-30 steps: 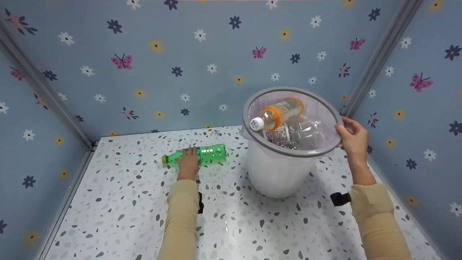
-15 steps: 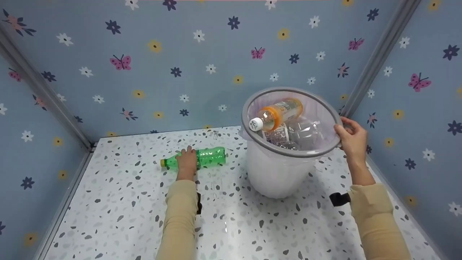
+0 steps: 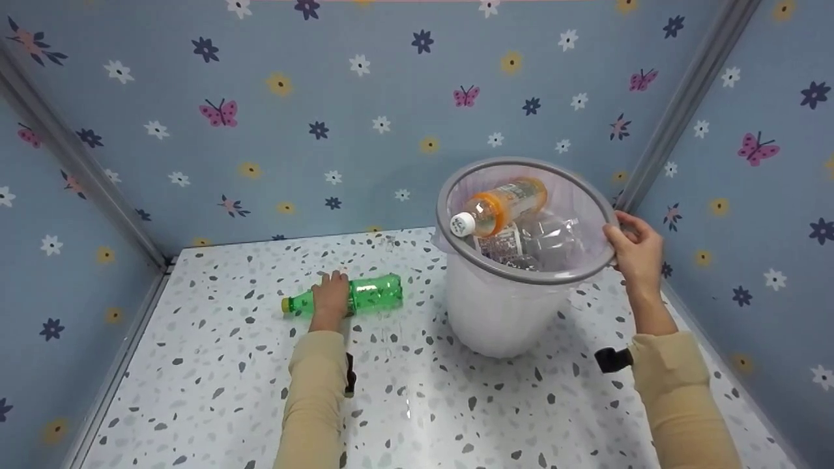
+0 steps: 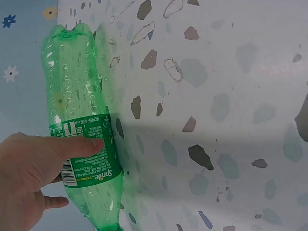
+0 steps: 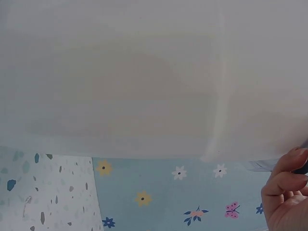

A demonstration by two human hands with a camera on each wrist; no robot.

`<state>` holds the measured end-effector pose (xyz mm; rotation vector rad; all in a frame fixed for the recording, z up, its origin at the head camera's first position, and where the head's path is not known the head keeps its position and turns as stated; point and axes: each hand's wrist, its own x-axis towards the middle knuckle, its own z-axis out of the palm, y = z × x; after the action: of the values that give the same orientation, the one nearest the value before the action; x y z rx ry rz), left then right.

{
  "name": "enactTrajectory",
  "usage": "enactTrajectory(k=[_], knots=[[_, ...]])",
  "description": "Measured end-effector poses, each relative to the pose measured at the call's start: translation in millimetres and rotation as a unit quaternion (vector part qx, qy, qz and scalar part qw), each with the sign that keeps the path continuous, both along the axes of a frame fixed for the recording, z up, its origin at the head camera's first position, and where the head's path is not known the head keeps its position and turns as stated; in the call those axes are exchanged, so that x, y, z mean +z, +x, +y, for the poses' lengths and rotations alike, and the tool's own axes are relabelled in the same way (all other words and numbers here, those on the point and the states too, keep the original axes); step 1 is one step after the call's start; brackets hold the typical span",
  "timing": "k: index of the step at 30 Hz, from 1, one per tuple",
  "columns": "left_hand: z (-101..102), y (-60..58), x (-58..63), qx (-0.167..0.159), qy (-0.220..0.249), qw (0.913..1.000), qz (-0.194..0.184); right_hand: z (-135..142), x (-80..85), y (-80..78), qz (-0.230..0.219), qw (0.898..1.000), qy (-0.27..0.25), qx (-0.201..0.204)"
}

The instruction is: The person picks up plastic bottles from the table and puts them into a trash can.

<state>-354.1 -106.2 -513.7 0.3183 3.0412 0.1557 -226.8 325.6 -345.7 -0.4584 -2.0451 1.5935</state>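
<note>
A green plastic Sprite bottle (image 3: 376, 293) with a yellow cap lies on its side, its cap toward the left. My left hand (image 3: 331, 296) grips it around the label; in the left wrist view the thumb (image 4: 84, 146) presses across the green label. To the right stands a white bin (image 3: 505, 319) with a grey rim and a thin liner. My right hand (image 3: 637, 254) pinches the right side of that rim, thumb on top. Inside the bin, an orange-banded bottle (image 3: 515, 202) with a white cap lies over clear plastic bottles (image 3: 554, 241).
The speckled white tabletop (image 3: 215, 365) carries all of this. Blue flowered panels (image 3: 365, 98) rise behind it and on both sides, joined by grey corner posts. The bin wall (image 5: 125, 86) fills most of the right wrist view.
My left hand and the green bottle have shifted slightly left and toward me. The right hand and the bin stay in place.
</note>
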Motion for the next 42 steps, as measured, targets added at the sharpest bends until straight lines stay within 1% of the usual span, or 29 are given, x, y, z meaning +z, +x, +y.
enactTrajectory(k=[2,5,9,17,21,24,29,33,38,42], knots=[[-2,1.1,-1.1,-0.002,0.002,1.0000,0.004,0,0.3,0.1,0.000,1.000,0.007,0.003],[-5,2.5,-3.6,-0.001,0.012,0.9999,0.004,0,0.3,-0.4,0.011,1.000,0.003,0.009],[-8,4.7,-6.1,-0.009,0.020,0.9998,0.003,0,0.2,0.0,0.019,1.000,-0.010,0.013],[-10,12.4,-9.4,-0.033,0.010,0.9992,0.022,0,-1.2,-0.4,0.003,1.000,0.014,0.007],[-11,17.2,-12.5,-0.043,0.022,0.9983,0.033,0,-1.1,0.2,0.004,1.000,0.010,0.008],[-12,20.9,-14.6,-0.050,0.041,0.9973,0.036,0,-0.8,0.7,0.009,1.000,0.011,0.008],[-17,27.8,-17.4,-0.049,0.075,0.9956,0.026,1,-1.3,-0.5,0.005,1.000,0.019,0.007],[-19,33.1,-17.8,-0.043,0.090,0.9948,0.019,0,-1.1,-0.4,0.001,1.000,0.022,0.005],[-20,40.4,-12.8,-0.023,0.118,0.9926,0.020,0,-1.0,0.0,0.015,1.000,0.023,0.001],[-20,46.6,-5.0,-0.014,0.135,0.9900,0.039,0,-1.7,-0.1,0.017,1.000,0.024,-0.001]])
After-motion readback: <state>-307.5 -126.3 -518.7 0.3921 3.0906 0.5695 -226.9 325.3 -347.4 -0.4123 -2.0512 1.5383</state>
